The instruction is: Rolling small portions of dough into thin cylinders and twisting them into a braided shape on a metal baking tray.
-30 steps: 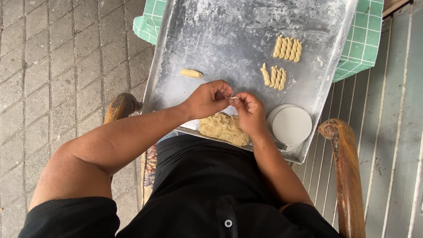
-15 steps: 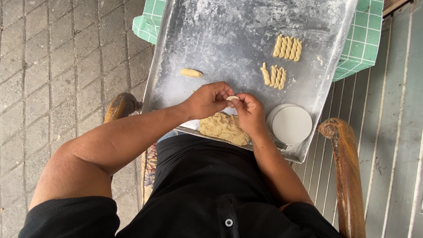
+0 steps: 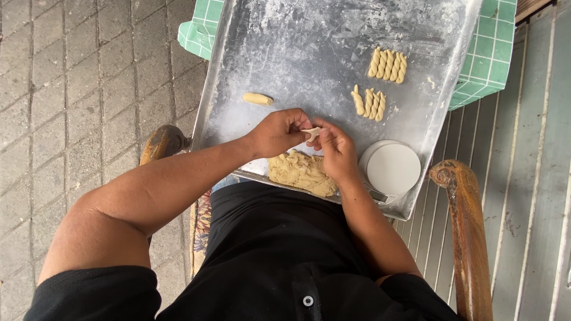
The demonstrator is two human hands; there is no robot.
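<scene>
My left hand (image 3: pixel 278 132) and my right hand (image 3: pixel 336 151) meet over the near part of a floured metal tray (image 3: pixel 309 53). Between their fingertips they pinch a small pale piece of dough (image 3: pixel 310 133). Just below the hands lies a lump of yellowish dough (image 3: pixel 299 172) at the tray's near edge. A short rolled dough stick (image 3: pixel 257 99) rests on the tray left of my left hand. Two groups of twisted dough pieces lie further off, one (image 3: pixel 369 102) near my right hand and one (image 3: pixel 388 65) beyond it.
A round white lid or bowl (image 3: pixel 392 167) sits in the tray's near right corner. A green checked cloth (image 3: pixel 485 53) lies under the tray. Rusty chair arms (image 3: pixel 464 220) flank me on both sides. Brick paving (image 3: pixel 77 89) is on the left, grey slats on the right.
The hands stay together over the tray; the fingers have shifted a little while working the small dough piece. Nothing else has moved.
</scene>
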